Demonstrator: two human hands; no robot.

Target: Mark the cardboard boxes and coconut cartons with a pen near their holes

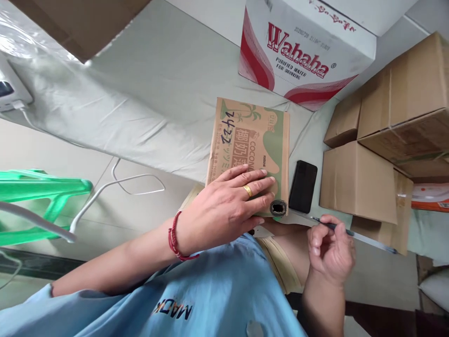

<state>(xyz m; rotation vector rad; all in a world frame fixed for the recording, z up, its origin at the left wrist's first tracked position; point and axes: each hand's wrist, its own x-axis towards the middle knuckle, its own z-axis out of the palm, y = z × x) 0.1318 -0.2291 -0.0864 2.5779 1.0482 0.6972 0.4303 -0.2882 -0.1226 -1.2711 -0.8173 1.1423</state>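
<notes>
My left hand [228, 203], with a gold ring and a red bracelet at the wrist, lies spread on top of a small cardboard box [252, 135]. The box has green palm print and handwritten digits on it. Beside my fingertips, at the box's near right corner, is a dark roll [278, 208] with a hollow centre. My right hand [331, 245] is off to the right of the box, palm up, with a pen [372, 242] pinched between thumb and finger. A black phone [303, 187] lies right of the box, between it and my right hand.
A white and red Wahaha carton [298, 61] stands behind the box. Brown cartons [361, 180] are stacked at the right. At the left are a green stool [52, 206], a white cable and a power strip [12, 89]. Another cardboard piece [77, 23] is at top left.
</notes>
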